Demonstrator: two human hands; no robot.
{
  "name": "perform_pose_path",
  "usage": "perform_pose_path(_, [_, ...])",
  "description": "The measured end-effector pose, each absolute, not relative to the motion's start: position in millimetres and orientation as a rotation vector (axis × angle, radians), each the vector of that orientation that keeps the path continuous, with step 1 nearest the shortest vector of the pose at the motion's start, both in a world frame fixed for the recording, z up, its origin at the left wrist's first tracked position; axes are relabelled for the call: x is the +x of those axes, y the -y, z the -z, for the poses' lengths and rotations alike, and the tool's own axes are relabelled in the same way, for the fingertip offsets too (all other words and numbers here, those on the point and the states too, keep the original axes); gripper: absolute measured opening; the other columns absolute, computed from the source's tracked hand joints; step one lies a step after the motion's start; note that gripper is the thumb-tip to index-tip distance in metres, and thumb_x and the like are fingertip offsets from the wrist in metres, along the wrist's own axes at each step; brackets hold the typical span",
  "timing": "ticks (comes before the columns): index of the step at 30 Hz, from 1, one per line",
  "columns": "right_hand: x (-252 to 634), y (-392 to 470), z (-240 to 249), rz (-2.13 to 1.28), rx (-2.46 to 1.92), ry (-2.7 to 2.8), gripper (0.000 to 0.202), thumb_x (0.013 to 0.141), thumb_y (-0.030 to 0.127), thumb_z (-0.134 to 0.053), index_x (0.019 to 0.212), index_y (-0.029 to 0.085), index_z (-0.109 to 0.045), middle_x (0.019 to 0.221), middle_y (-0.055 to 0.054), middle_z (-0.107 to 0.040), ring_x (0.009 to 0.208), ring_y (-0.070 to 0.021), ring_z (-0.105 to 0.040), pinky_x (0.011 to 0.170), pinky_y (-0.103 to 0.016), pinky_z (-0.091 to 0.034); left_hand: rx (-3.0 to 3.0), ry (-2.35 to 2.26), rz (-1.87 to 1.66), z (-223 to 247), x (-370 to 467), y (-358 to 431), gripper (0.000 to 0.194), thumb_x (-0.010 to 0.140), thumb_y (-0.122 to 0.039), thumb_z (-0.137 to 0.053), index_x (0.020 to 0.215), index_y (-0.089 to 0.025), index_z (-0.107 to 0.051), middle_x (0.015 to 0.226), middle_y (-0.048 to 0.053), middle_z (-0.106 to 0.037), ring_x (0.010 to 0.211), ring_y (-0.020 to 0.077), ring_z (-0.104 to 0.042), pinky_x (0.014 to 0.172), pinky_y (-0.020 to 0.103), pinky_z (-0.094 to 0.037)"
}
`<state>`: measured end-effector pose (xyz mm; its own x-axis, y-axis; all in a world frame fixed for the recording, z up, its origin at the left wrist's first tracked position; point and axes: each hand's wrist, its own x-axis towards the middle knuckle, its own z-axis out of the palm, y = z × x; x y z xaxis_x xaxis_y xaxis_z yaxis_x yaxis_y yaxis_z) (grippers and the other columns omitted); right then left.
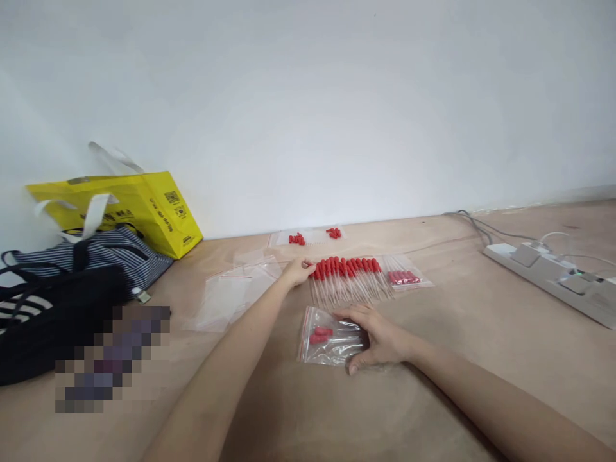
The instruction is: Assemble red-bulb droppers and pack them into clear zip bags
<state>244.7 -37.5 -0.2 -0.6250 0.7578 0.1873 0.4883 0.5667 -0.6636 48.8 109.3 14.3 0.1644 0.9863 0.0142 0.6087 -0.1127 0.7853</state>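
Observation:
A row of droppers (342, 276) with red bulbs and thin clear stems lies on the table, bulbs toward the wall. At the row's left end my left hand (297, 273) has its thumb and forefinger pinched at a red bulb. Nearer to me, a clear zip bag (308, 350) holds a few red-bulbed droppers lying sideways. My right hand (378, 337) grips that bag's right end, thumb at the near edge and fingers at the far edge. Another bag of droppers (407, 277) lies to the right of the row.
Flat clear bags (226, 295) lie left of the row. Loose red bulbs (297, 239) rest on a bag near the wall. A power strip (543, 276) with cables is at right. A yellow bag (168, 218), a striped bag (139, 256) and a black bag (86, 301) stand left.

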Motion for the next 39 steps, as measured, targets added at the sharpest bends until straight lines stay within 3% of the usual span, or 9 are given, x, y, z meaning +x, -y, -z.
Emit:
perform_pose_path(3, [244.9, 37.1, 0.7, -0.790, -0.994, 2.349, 0.088, 0.049, 0.057, -0.070, 0.122, 0.019, -0.042, 0.117, -0.010, -0.050, 0.106, -0.0262, -0.043, 0.092, -0.042, -0.030, 1.691, -1.463, -0.736, -17.7, 46.1, -104.7, 0.029, 0.085, -0.028, -0.048, 0.110, -0.014, -0.048, 0.109, 0.007, -0.052, 0.091, 0.0187, -0.055, 0.076, 0.038, -0.047])
perform_pose_path(6, [245.3, 36.6, 1.3, -0.791, -0.988, 2.354, 0.087, 0.049, 0.057, -0.070, 0.123, 0.020, -0.041, 0.115, -0.010, -0.050, 0.106, -0.0263, -0.043, 0.091, -0.042, -0.031, 1.579, -1.401, -0.816, -26.1, 28.0, -91.9, 0.023, 0.082, -0.030, -0.051, 0.095, -0.011, -0.054, 0.091, 0.006, -0.058, 0.078, 0.0150, -0.057, 0.070, 0.033, -0.048])
perform_pose_path(9, [245.6, 36.3, 2.2, -0.792, -0.982, 2.355, 0.086, 0.050, 0.057, -0.070, 0.122, 0.020, -0.041, 0.116, -0.010, -0.050, 0.107, -0.0271, -0.043, 0.092, -0.043, -0.030, 1.474, -1.346, -0.986, -35.6, -5.8, -66.8, 0.027, 0.072, -0.039, -0.059, 0.076, -0.013, -0.051, 0.070, -0.001, -0.056, 0.066, 0.0099, -0.056, 0.067, 0.025, -0.046])
perform_pose_path(15, [246.3, 36.5, 4.7, -0.788, -0.986, 2.342, 0.085, 0.051, 0.057, -0.069, 0.123, 0.021, -0.041, 0.121, -0.010, -0.047, 0.110, -0.0274, -0.041, 0.093, -0.043, -0.029, 1.271, -1.339, -1.151, -35.3, -62.2, 7.7, 0.045, 0.051, -0.049, -0.070, 0.074, -0.017, -0.047, 0.065, -0.003, -0.058, 0.059, 0.0101, -0.055, 0.061, 0.024, -0.045])
perform_pose_path(25, [246.8, 38.3, 4.6, -0.791, -1.009, 2.336, 0.086, 0.051, 0.057, -0.069, 0.124, 0.021, -0.040, 0.122, -0.010, -0.046, 0.112, -0.0278, -0.039, 0.095, -0.044, -0.028, 1.179, -1.245, -1.095, -20.0, -38.5, 49.6, 0.040, 0.055, -0.044, -0.071, 0.075, -0.018, -0.049, 0.071, -0.002, -0.058, 0.072, 0.0127, -0.058, 0.074, 0.028, -0.047])
perform_pose_path(33, [246.3, 37.6, 6.3, -0.780, -1.014, 2.331, 0.086, 0.051, 0.056, -0.069, 0.124, 0.021, -0.040, 0.121, -0.010, -0.047, 0.111, -0.0277, -0.041, 0.094, -0.045, -0.030, 1.356, -1.175, -0.743, -19.4, -6.7, 56.5, 0.040, 0.056, -0.046, -0.070, 0.079, -0.016, -0.057, 0.080, 0.003, -0.065, 0.076, 0.0168, -0.060, 0.076, 0.031, -0.045])
perform_pose_path(37, [246.7, 34.8, 9.1, -0.784, -0.966, 2.329, 0.088, 0.050, 0.055, -0.071, 0.124, 0.020, -0.039, 0.121, -0.011, -0.047, 0.111, -0.0268, -0.041, 0.093, -0.043, -0.032, 1.449, -0.944, -0.578, -26.7, 0.8, 53.6, 0.037, 0.067, -0.048, -0.060, 0.088, -0.017, -0.063, 0.087, 0.005, -0.066, 0.086, 0.0188, -0.058, 0.081, 0.031, -0.042])
perform_pose_path(39, [246.8, 34.0, 9.6, -0.788, -0.950, 2.333, 0.088, 0.050, 0.054, -0.071, 0.124, 0.020, -0.039, 0.123, -0.011, -0.046, 0.112, -0.0266, -0.041, 0.093, -0.042, -0.033, 1.581, -0.944, -0.528, -29.1, 0.9, 50.0, 0.032, 0.072, -0.043, -0.055, 0.088, -0.018, -0.065, 0.084, 0.003, -0.066, 0.081, 0.0172, -0.057, 0.077, 0.028, -0.042])
